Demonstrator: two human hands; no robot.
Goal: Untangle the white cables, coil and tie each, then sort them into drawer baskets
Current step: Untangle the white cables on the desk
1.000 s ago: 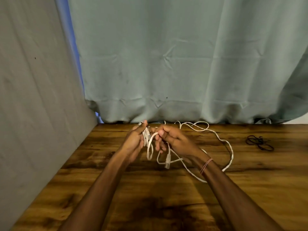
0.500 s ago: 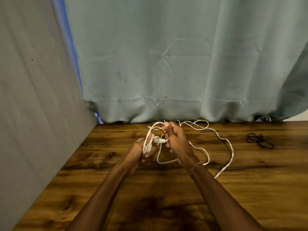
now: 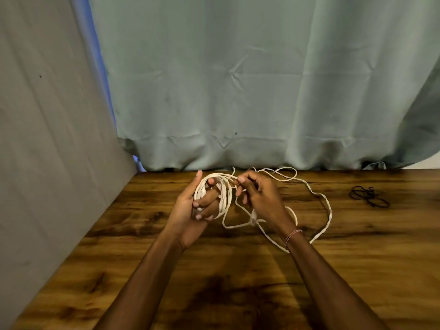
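White cable (image 3: 223,194) mid-coil: loops wrapped round our left hand (image 3: 190,210), fingers curled through them.
Right hand (image 3: 259,198) at 3 o'clock pinches the feeding strand; slack trails to 4 o'clock on the wooden table (image 3: 238,282). We should keep loops even and tension light; black ties (image 3: 369,195) wait far right.

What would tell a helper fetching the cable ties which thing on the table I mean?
On the wooden table, look to the far right, near the curtain. The small bundle of thin black ties lies there alone; it is dark and untouched, unlike the white cable looped by the hands.
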